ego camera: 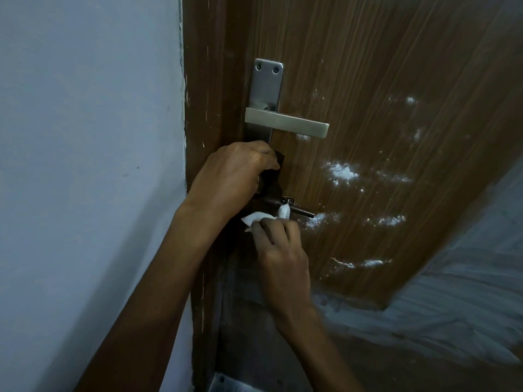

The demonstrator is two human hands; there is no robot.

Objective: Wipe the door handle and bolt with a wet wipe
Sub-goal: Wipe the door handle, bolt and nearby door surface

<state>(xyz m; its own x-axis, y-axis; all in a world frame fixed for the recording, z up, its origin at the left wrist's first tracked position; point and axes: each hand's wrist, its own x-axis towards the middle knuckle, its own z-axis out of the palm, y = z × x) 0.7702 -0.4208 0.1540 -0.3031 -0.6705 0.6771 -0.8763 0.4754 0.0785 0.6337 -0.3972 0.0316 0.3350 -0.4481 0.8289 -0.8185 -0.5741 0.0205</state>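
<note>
Right hand [278,250] grip pinches wet wipe [259,217] against bolt [302,211], below door handle [287,123]. Left hand [232,171] grip curled round door edge [276,179]. Best: wrap wipe round rod, stroke lengthwise.

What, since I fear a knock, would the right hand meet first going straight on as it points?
Probably the dark metal sliding bolt, just above the right hand, whose white wet wipe seems to touch it.

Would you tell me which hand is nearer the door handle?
Left. The left hand sits just below the door handle; the right hand is lower, holding the wet wipe on the bolt.
</note>
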